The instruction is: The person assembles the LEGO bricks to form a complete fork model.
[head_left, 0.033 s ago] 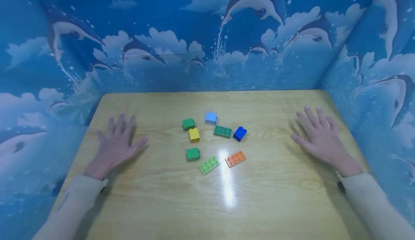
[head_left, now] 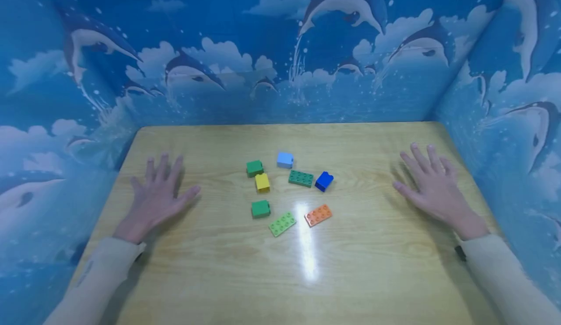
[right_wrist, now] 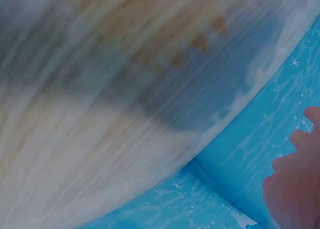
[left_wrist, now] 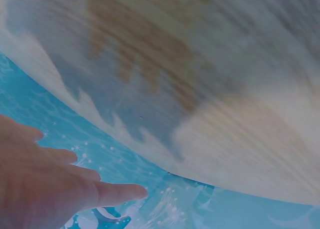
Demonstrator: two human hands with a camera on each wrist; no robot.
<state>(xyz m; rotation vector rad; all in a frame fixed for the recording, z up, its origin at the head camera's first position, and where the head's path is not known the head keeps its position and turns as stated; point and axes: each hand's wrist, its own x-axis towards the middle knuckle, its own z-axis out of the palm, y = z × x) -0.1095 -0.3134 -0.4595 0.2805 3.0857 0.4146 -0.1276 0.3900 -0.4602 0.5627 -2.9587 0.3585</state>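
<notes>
Fingers spread and holding nothing, my left hand [head_left: 155, 198] is over the left side of the wooden table [head_left: 219, 271]. Opposite it, my right hand [head_left: 438, 193] is over the right side, also empty with fingers apart. Between them lie several toy building bricks. The left group has a green brick [head_left: 254, 168], a yellow brick [head_left: 262, 182] and another green brick [head_left: 260, 209]. Further right are a light blue brick [head_left: 285, 160], a flat dark green brick [head_left: 301, 178] and a dark blue brick [head_left: 324, 181]. Nearer me lie a light green brick [head_left: 282, 224] and an orange brick [head_left: 318, 215].
Blue walls [head_left: 280, 96] printed with dolphins and clouds enclose the table at the back and both sides. Light glares off the tabletop below the orange brick. Both wrist views show mostly blurred, reflective tabletop [left_wrist: 240, 154] and its edge.
</notes>
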